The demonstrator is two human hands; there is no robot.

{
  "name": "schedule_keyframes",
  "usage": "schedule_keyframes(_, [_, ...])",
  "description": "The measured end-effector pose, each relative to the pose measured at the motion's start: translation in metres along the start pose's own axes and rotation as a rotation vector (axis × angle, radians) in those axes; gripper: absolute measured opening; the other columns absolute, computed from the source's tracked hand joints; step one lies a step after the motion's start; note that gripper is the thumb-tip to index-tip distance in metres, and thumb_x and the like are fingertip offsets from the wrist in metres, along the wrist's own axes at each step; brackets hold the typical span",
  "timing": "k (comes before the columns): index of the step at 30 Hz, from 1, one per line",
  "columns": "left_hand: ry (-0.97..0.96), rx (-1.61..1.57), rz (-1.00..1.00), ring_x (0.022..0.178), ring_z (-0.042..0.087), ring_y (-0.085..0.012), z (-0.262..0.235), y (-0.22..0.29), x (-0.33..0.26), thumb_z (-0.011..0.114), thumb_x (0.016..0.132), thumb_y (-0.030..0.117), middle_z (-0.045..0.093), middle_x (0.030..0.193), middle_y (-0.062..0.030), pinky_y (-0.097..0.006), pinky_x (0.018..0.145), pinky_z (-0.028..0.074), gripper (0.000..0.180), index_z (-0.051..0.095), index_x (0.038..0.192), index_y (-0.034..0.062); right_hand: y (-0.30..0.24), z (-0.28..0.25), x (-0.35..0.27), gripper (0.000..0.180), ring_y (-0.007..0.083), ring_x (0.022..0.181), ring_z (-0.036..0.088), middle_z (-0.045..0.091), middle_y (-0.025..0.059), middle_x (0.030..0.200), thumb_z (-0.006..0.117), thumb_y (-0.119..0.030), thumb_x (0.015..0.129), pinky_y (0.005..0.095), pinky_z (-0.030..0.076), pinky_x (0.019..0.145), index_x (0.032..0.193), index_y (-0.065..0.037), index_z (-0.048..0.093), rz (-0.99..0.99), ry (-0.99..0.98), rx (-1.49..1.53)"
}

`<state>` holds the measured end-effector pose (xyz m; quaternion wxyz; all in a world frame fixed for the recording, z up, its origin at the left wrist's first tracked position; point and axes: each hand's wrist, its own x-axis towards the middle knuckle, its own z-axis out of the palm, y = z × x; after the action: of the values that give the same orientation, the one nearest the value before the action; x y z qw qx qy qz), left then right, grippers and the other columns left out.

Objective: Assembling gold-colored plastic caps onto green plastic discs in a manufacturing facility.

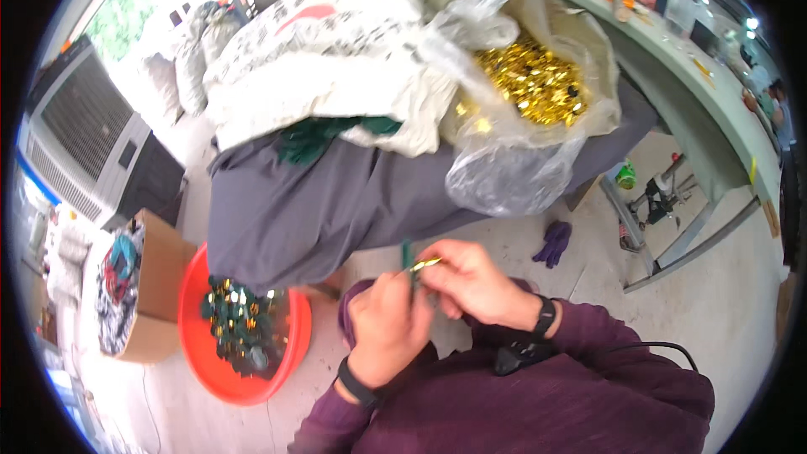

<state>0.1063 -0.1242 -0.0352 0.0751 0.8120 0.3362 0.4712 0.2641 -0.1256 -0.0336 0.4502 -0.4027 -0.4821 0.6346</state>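
Observation:
My two hands meet above my lap, in front of the grey cloth-covered surface. Pinched in my left hand (387, 324) is a narrow dark green piece (407, 254) that sticks up past the fingers. A small shiny gold piece (427, 263) is between the fingertips of my right hand (477, 282), touching or very near the green one; the fingers hide how they join. Many similar gold pieces (534, 80) fill an open clear plastic bag (513, 181). Green material (315, 139) pokes from a white sack (336, 76). Green-and-gold pieces (239, 324) lie in an orange-red tub (192, 319).
The grey cloth (277, 219) drapes over the surface ahead. To the left are a cardboard box (160, 294) and a large air cooler (88, 130). A purple glove (552, 244) lies on the floor. At right runs a long table (681, 59) with metal legs.

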Motion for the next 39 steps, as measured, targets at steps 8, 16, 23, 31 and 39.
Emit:
schedule_keyframes(8, [0.608,0.004,-0.644,0.051,0.048,-0.0059,-0.134,-0.078,-0.019,0.051,0.085,0.004,0.055,0.069,-0.0011,-0.021,0.046,0.038,0.007,0.057,0.088,0.0012,-0.063,-0.056,0.006,0.019,0.0153,0.061,0.057,0.060,0.0082,0.074,0.063,-0.014,0.085,0.0282,0.046,0.055,0.098,-0.001,0.061,-0.851,0.394,-0.699])
schedule_keyframes(16, [0.351,0.890,-0.397,0.106,0.057,-0.0315,-0.211,-0.146,-0.013,0.059,0.081,0.002,0.057,0.120,-0.0181,-0.036,0.093,0.043,0.045,0.050,0.125,-0.0007,-0.094,-0.183,0.052,0.018,0.0367,0.078,0.060,0.061,0.0195,0.084,0.059,-0.008,0.076,0.0458,0.049,0.070,0.093,-0.003,0.061,-0.484,0.648,-1.659])
schedule_keyframes(23, [-0.015,0.429,-0.340,0.096,0.060,-0.0368,-0.109,-0.128,0.088,0.059,0.077,0.010,0.062,0.104,-0.0205,-0.040,0.084,0.047,0.033,0.060,0.107,-0.0007,-0.081,-0.208,0.071,0.019,0.0370,0.080,0.061,0.061,0.0208,0.084,0.055,-0.003,0.073,0.0456,0.049,0.069,0.090,-0.004,0.061,-0.386,0.475,-1.767])
schedule_keyframes(31, [-0.254,0.245,-0.372,0.106,0.059,-0.0346,-0.088,-0.220,0.134,0.058,0.076,0.012,0.063,0.110,-0.0215,-0.039,0.091,0.044,0.039,0.060,0.112,-0.0041,-0.057,-0.186,0.103,0.018,0.0332,0.074,0.062,0.059,0.0183,0.083,0.055,-0.008,0.075,0.0426,0.051,0.064,0.092,-0.002,0.057,-0.574,0.472,-1.667])
schedule_keyframes(39, [-0.279,0.907,0.066,0.079,0.065,-0.0381,-0.031,-0.357,0.134,0.067,0.080,0.027,0.064,0.093,-0.0267,-0.045,0.066,0.051,0.047,0.055,0.111,-0.0066,-0.050,-0.192,0.078,0.019,0.0356,0.075,0.060,0.057,0.0161,0.082,0.054,-0.003,0.073,0.0443,0.049,0.065,0.091,-0.002,0.057,-0.587,0.838,-1.418])
